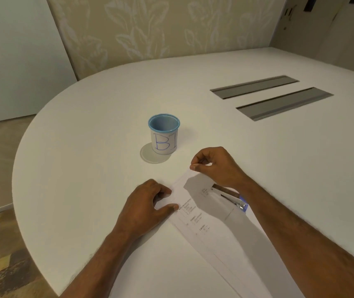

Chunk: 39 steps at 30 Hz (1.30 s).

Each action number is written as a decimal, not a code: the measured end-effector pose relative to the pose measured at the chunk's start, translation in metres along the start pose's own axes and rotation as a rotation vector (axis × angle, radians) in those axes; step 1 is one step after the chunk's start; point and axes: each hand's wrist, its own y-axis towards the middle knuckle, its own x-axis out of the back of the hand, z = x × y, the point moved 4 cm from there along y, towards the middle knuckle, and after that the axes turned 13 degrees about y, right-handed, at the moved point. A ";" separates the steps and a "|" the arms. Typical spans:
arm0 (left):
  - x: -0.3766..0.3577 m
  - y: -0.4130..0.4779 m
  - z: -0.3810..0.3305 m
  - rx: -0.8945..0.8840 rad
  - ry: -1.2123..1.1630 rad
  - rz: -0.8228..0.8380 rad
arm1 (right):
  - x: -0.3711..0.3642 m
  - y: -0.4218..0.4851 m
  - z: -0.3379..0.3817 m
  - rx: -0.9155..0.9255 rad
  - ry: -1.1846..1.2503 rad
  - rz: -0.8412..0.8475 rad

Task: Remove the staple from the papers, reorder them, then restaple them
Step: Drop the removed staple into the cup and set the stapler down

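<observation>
A stack of printed white papers (206, 224) lies on the white table (85, 168) in front of me, running from the middle toward the lower right. My left hand (148, 203) presses down on the papers' left edge with thumb and fingertips. My right hand (212, 166) pinches the far top corner of the papers between thumb and forefinger; whether a staple sits there is too small to tell. A stapler (232, 197) with metal and blue parts lies on the papers, partly hidden under my right forearm.
A blue-rimmed cup (164, 134) marked with blue letters stands beyond my hands. Two grey cable hatches (283, 104) are set into the table at the far right. The rounded table edge curves along the left, with floor below.
</observation>
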 end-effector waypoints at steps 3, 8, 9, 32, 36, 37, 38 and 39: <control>-0.001 -0.001 0.000 -0.009 -0.004 -0.001 | 0.003 0.025 0.017 0.079 0.012 -0.088; 0.001 0.001 0.001 -0.009 -0.028 -0.008 | 0.003 0.089 0.064 0.233 -0.088 -0.125; 0.002 0.002 0.002 -0.009 -0.031 -0.014 | 0.001 0.101 0.072 0.251 -0.147 -0.104; 0.004 0.002 -0.001 -0.003 -0.063 -0.017 | -0.034 0.161 0.083 0.029 -0.730 0.324; 0.002 0.001 -0.001 0.000 -0.056 -0.005 | -0.035 0.161 0.087 0.044 -0.734 0.317; 0.003 0.001 -0.001 0.002 -0.055 -0.004 | -0.035 0.160 0.087 0.046 -0.726 0.320; 0.003 0.001 -0.001 0.004 -0.053 -0.005 | -0.035 0.160 0.088 0.047 -0.720 0.328; 0.003 0.001 -0.001 0.004 -0.051 -0.007 | -0.035 0.159 0.089 0.047 -0.716 0.336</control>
